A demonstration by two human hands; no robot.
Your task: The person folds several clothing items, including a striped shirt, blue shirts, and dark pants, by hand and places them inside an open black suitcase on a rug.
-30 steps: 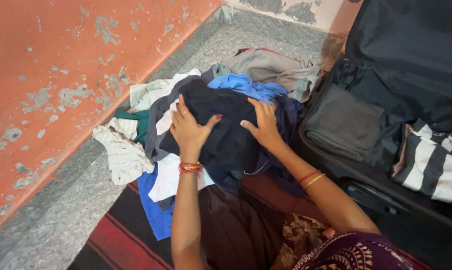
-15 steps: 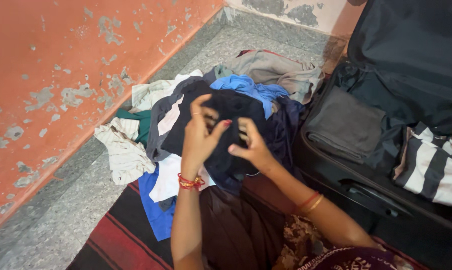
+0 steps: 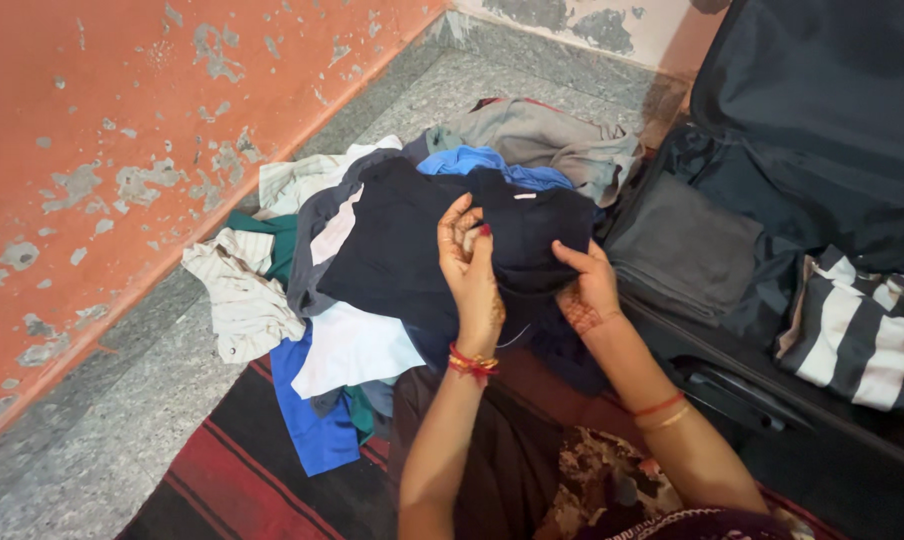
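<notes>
Left hand (image 3: 469, 262) and right hand (image 3: 587, 290) both pinching dark navy cotton garment (image 3: 517, 235), lifted between them, above mixed clothes heap (image 3: 302, 270). Below: speckled grey stone floor (image 3: 102, 440). Right of grip: open black suitcase (image 3: 772, 200). Peeling orange wall (image 3: 122, 120) left.

navy cotton t-shirt (image 3: 532, 235) on top, bright blue shirt (image 3: 307, 420) underneath, black-and-white striped cloth (image 3: 862, 335) in the dark suitcase (image 3: 822, 120), peeling orange wall (image 3: 122, 120), red-striped rug (image 3: 242, 480).
</notes>
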